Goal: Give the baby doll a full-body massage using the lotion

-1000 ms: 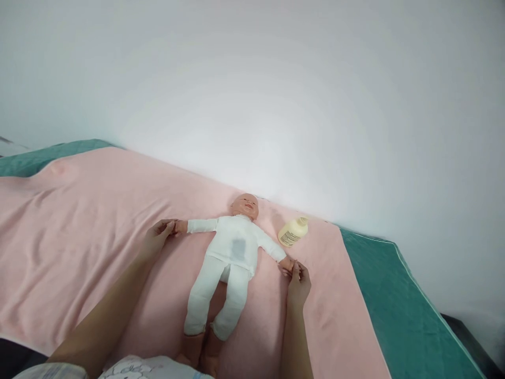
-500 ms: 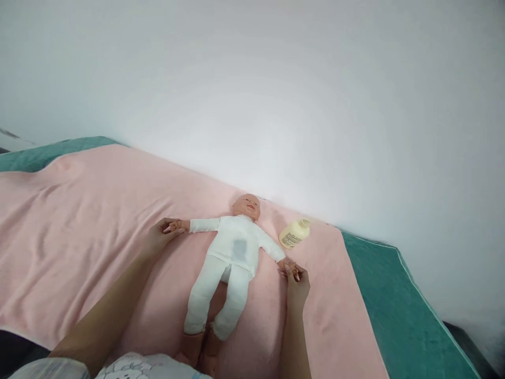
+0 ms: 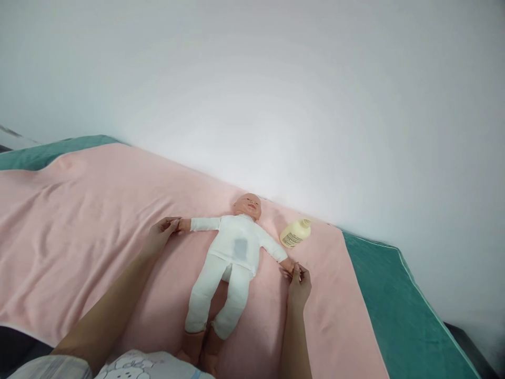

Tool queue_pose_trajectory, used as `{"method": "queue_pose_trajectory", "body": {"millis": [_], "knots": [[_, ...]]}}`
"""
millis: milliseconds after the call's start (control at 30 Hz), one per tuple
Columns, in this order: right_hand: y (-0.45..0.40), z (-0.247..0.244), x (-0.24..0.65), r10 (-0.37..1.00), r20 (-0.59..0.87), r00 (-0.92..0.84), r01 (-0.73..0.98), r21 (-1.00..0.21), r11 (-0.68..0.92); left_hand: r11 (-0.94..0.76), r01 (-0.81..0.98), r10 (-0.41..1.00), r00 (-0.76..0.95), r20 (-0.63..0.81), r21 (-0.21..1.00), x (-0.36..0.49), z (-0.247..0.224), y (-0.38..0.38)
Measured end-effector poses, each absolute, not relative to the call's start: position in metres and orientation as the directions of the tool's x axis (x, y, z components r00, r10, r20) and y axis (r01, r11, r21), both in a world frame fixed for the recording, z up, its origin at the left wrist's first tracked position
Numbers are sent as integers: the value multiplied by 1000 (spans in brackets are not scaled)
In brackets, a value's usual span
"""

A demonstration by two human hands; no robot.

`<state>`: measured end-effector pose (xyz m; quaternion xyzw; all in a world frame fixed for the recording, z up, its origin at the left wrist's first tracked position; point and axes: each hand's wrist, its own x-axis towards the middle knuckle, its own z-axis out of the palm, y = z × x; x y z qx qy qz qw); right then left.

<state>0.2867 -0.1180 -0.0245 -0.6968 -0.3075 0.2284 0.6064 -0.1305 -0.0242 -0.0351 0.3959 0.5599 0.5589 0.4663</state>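
Note:
A baby doll with a white cloth body lies on its back, head away from me and arms spread wide. A greyish patch shows on its belly. My left hand pinches the doll's hand on the left side, thumb against fingers. On the other side, my right hand is closed on the doll's other hand. Both small doll hands are mostly covered by my fingers. Just beyond my right hand, a pale yellow bottle with printed text rests tilted beside the doll's arm.
A pink blanket with wrinkles on the left lies under the doll. Green padded fabric shows past its right edge and at the far left. A white wall rises right behind the doll's head.
My left thumb and my right fingers have shifted slightly toward the tips of the doll's hands. The doll and the bottle stay in place.

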Motion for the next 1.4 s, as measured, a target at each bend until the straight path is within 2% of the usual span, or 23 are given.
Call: {"method": "queue_pose_trajectory", "body": {"millis": [200,433,533,767,967,1067,1400], "knots": [[-118,-24,291,659,86,747,203,-974,-104,79,-166,976,-187,-110,983,-135,-41,-20],[-115,-32,294,678,70,731,217,-967,-134,54,32,973,-226,-45,998,-136,-41,-22],[-113,-34,295,667,70,742,245,-954,-172,47,52,973,-228,-34,998,-134,-38,-23],[-114,-36,295,657,97,748,287,-939,-188,49,-16,973,-224,-52,999,-131,-37,-24],[-116,-31,287,711,57,701,136,-989,-54,65,-28,972,-225,-69,998,-132,-41,-21],[-117,-26,283,714,61,698,114,-993,-27,41,-22,974,-222,-45,999,-132,-38,-23],[-116,-39,299,680,106,725,248,-962,-115,71,-80,970,-228,-87,994,-134,-47,-19]]}}
